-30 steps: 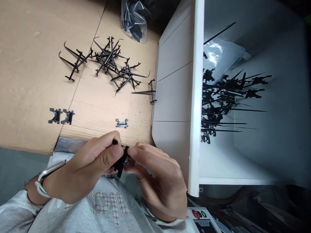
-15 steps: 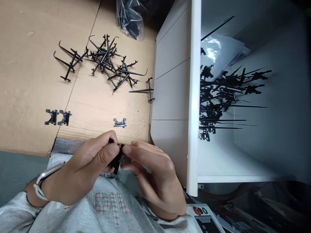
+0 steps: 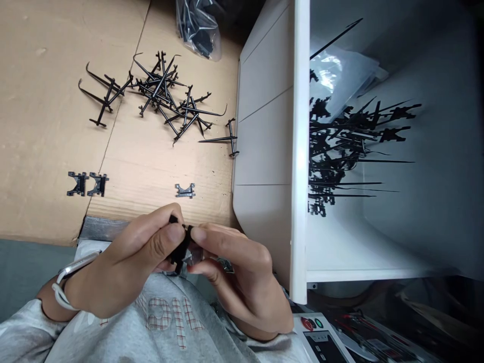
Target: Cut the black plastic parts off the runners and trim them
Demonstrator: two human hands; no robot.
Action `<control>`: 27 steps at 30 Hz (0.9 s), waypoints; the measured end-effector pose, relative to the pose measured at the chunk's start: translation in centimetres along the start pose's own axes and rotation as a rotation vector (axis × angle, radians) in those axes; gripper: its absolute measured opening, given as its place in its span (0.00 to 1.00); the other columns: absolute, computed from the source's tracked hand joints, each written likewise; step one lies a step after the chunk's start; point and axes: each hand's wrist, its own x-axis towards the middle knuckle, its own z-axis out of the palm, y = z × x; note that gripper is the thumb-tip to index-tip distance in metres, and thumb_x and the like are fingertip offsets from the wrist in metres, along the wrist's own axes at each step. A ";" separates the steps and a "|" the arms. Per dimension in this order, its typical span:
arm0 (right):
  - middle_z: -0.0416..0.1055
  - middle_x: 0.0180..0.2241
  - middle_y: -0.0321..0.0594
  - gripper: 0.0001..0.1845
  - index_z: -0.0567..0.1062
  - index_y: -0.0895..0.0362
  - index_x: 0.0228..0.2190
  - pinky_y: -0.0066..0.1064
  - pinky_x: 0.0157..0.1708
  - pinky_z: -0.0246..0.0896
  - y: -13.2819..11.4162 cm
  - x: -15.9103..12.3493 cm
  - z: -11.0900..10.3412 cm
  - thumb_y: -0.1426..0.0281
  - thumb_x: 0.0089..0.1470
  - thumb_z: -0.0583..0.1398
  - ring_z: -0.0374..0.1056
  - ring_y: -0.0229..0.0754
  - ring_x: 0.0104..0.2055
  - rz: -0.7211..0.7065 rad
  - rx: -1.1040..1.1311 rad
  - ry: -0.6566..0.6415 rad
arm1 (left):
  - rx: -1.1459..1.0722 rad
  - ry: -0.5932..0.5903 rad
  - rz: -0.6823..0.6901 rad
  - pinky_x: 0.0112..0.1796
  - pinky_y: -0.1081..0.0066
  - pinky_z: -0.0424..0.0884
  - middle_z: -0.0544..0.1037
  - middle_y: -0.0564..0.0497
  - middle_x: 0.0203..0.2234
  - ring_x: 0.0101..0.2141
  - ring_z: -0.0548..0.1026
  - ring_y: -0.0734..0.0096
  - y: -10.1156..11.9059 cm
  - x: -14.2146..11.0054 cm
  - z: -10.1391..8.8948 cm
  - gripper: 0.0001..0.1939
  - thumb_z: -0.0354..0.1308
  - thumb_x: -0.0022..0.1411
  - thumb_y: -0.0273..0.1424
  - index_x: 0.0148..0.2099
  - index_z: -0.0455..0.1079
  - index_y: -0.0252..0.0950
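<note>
Close to my body, both hands meet on a small black plastic part, largely covered by the fingers. My left hand pinches it between thumb and curled fingers. From the other side, thumb and forefinger of my right hand grip its edge; what lies inside the right palm is hard to make out. Just beyond the hands a black bracket rests on the cardboard. Farther left, a pair of similar brackets, one here and one beside it, lie side by side.
A heap of thin black hooked rods lies on the cardboard. Behind it stands a clear bag with black parts. To the right, a white bin holds many black pieces and a plastic bag. A control panel sits below.
The view has shifted slightly, so the things on the cardboard appear a little farther left. Both hands keep their grip on the black part, with hardly any movement.
</note>
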 end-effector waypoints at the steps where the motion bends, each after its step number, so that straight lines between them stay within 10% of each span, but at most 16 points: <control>1: 0.77 0.35 0.34 0.16 0.68 0.51 0.61 0.32 0.28 0.74 -0.1 0.0 0.0 0.72 0.76 0.56 0.72 0.40 0.28 0.004 -0.013 -0.008 | 0.009 -0.004 0.008 0.22 0.78 0.52 0.55 0.59 0.25 0.25 0.52 0.77 0.0 -0.1 -0.1 0.26 0.56 0.76 0.54 0.34 0.61 0.39; 27: 0.70 0.27 0.29 0.42 0.66 0.41 0.67 0.38 0.26 0.67 -0.3 0.6 -0.1 0.87 0.59 0.57 0.70 0.44 0.26 -0.009 -0.066 -0.035 | 0.067 -0.015 0.013 0.28 0.75 0.60 0.59 0.58 0.25 0.26 0.55 0.74 0.3 -0.6 0.0 0.25 0.53 0.78 0.53 0.33 0.59 0.40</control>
